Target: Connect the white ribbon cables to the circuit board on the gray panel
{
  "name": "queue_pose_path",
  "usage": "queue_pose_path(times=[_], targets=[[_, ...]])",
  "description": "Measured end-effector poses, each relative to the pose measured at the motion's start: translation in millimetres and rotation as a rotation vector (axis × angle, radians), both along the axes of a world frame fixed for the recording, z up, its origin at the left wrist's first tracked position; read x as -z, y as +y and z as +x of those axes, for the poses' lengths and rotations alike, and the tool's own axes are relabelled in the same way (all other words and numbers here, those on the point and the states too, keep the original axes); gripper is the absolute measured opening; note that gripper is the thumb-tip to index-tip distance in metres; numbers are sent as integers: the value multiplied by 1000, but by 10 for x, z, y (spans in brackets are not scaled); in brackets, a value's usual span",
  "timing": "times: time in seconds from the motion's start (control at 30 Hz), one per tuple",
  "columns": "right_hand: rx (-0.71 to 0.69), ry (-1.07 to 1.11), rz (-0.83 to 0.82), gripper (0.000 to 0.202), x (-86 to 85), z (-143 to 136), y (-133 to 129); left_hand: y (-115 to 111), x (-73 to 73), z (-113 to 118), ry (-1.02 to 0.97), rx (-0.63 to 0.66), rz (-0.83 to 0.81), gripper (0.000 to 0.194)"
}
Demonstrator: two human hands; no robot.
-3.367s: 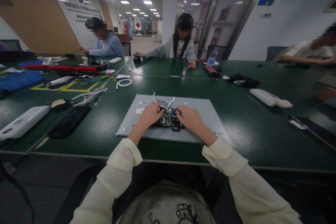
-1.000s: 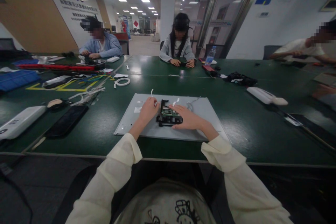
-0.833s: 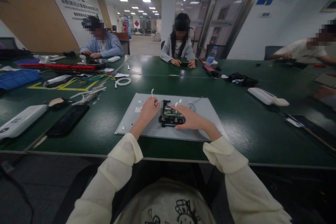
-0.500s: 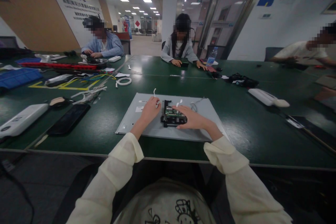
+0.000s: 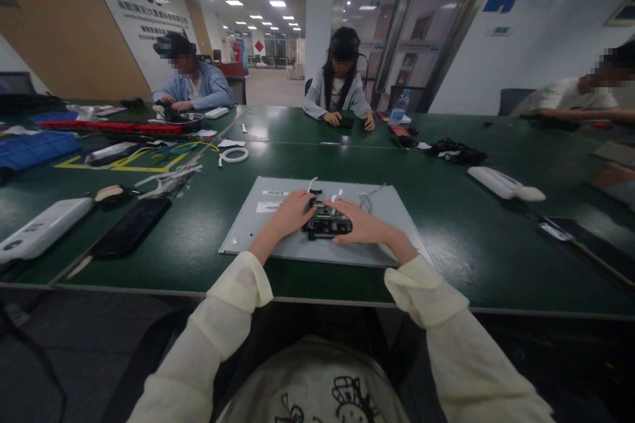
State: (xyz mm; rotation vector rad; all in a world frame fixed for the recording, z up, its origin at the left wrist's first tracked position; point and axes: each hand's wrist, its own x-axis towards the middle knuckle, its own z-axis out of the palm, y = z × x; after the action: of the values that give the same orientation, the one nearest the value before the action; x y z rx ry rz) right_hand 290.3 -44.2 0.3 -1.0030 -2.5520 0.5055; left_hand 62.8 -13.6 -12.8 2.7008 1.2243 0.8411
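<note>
A grey flat metal panel (image 5: 258,228) lies on the green table in front of me. On its middle rests a black frame (image 5: 317,234) with a green circuit board (image 5: 325,210) in it. My right hand (image 5: 364,223) grips the frame's right side, thumb at the near edge and fingers over the board. At the board's left edge is my left hand (image 5: 292,215), its fingers closed around a thin white strip (image 5: 311,183) that sticks up above them. The fingertips partly hide the frame's left side. Another white strip (image 5: 337,195) rises beside my right fingers.
Left of the panel lie a black phone (image 5: 131,228), a white power bank-like device (image 5: 44,228) and loose white cables (image 5: 171,178). A coiled white cable (image 5: 234,155) sits beyond. To the right is a white handheld device (image 5: 501,183). Several people work around the table.
My left hand has moved right with the white strip, from over the panel to the board's left edge. My right hand has stayed on the frame.
</note>
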Motion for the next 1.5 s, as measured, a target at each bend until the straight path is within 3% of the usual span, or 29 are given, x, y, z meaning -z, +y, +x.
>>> queue_pose_path(times=[0.17,0.37,0.47,0.57,0.9,1.1,1.33,1.5], targets=[[72,84,-6,71,-51,-46,-31,14,6,0,-7,-2,14,27],[399,498,63,36,-151,26,50,56,-13,-38,-159,-85,7,21],[543,732,-30,31,-162,116,120,79,-25,-63,-270,-103,-43,20],[596,891,-151,26,-158,159,160,105,-34,-72,-415,-89,-169,25],[516,907,-307,24,-126,40,132,48,-190,-29,-893,199,-646,31],[360,787,-314,32,-87,-201,39,-77,-278,55,-927,399,-642,35],[347,695,-339,33,-7,-352,-12,-156,-315,131,-694,330,-522,36],[354,791,-389,27,-71,-353,-41,-135,-294,140,-722,274,-541,38]])
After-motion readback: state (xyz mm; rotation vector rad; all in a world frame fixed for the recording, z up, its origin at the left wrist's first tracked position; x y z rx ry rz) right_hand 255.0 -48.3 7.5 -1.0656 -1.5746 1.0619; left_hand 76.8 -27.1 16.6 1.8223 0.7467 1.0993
